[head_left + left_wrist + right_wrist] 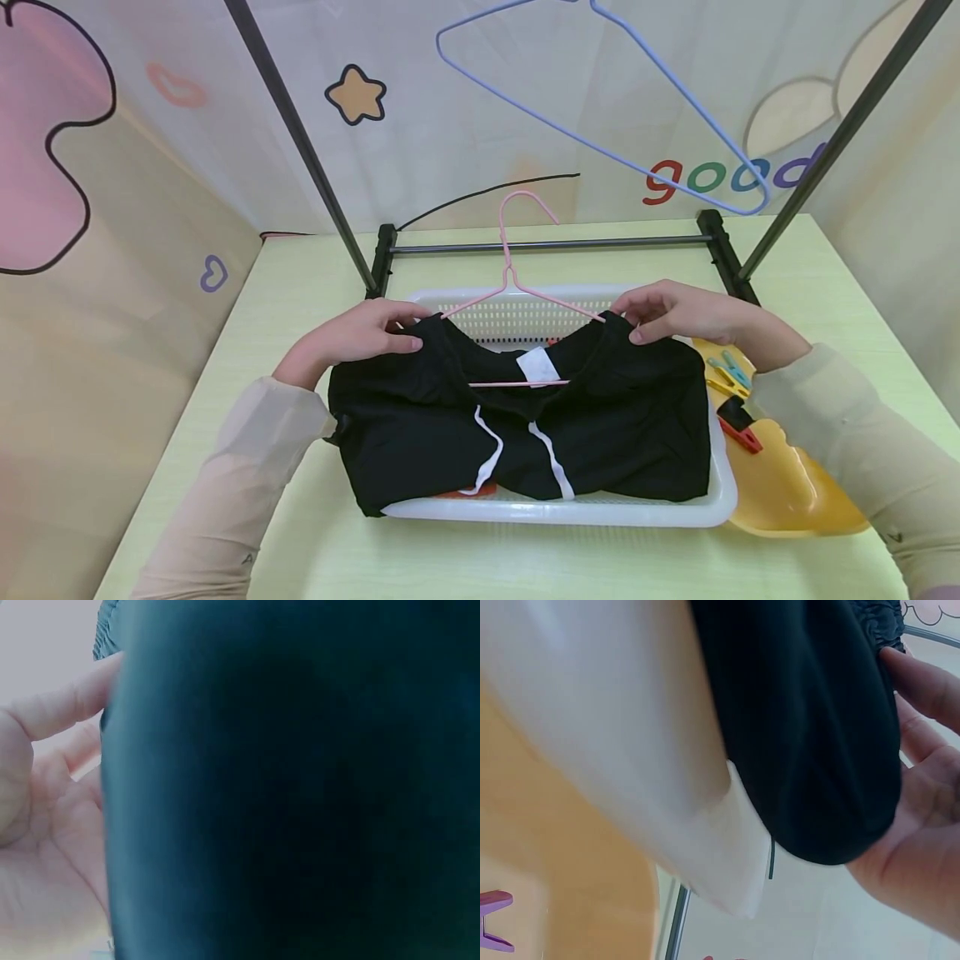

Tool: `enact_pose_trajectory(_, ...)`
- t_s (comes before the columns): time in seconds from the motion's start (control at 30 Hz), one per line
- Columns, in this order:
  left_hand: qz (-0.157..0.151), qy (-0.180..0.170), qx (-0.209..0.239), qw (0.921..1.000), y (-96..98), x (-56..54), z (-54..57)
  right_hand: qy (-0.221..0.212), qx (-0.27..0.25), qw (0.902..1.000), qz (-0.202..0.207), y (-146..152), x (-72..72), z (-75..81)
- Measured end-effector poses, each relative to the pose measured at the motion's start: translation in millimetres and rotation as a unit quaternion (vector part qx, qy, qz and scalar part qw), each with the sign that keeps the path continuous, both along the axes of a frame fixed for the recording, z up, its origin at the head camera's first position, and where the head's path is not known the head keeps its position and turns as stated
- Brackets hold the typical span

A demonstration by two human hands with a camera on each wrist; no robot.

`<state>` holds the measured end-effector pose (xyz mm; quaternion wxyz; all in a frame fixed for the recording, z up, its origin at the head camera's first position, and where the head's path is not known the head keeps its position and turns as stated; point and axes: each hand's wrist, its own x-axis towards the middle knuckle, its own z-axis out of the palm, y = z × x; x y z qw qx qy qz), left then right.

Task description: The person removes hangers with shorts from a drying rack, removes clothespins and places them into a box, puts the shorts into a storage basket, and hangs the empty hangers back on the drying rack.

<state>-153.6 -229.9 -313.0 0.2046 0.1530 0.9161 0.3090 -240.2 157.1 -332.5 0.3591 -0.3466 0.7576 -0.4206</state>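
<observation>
A black garment (600, 425) with white drawstrings, a white label and a gathered edge lies across a white basket (723, 500). A pink hanger (509, 250) sits inside its opening, with the hook standing up above the edge. My left hand (363, 337) pinches the gathered edge near the hanger's left end. At the opposite end, my right hand (693, 312) pinches that same edge between thumb and fingers. The black cloth (285, 787) hides much of the left wrist view. In the right wrist view the cloth (802, 750) hangs beside the palm.
A yellow tray (795, 492) with several coloured clips (738, 433) stands right of the basket. Behind it is a black rack (555, 247) with slanting posts at both sides. A blue hanger (600, 150) hangs above, toward the right.
</observation>
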Motion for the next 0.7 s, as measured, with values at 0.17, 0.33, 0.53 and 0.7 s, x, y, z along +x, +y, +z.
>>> enact_pose_trajectory(0.17, 0.004, 0.014, -0.004, 0.9999, 6.3, 0.1, 2.5, 0.015, -0.027, 0.9994, 0.019, 1, 2.0, 0.5)
enact_pose_trajectory(0.33, 0.002, 0.032, -0.002, 0.9995, 12.3, 0.0, 5.8, 0.033, -0.04, 0.9985, 0.017, 1, 4.8, 3.6)
enact_pose_trajectory(0.53, -0.007, 0.053, -0.001, 0.9986, 18.8, 0.3, 10.4, 0.051, -0.038, 0.998, -0.004, 0, 9.6, 8.4)
enact_pose_trajectory(0.7, -0.021, 0.05, 0.018, 0.9984, 25.8, 0.4, 14.7, 0.058, -0.034, 0.9976, -0.018, -1, 13.6, 11.8)
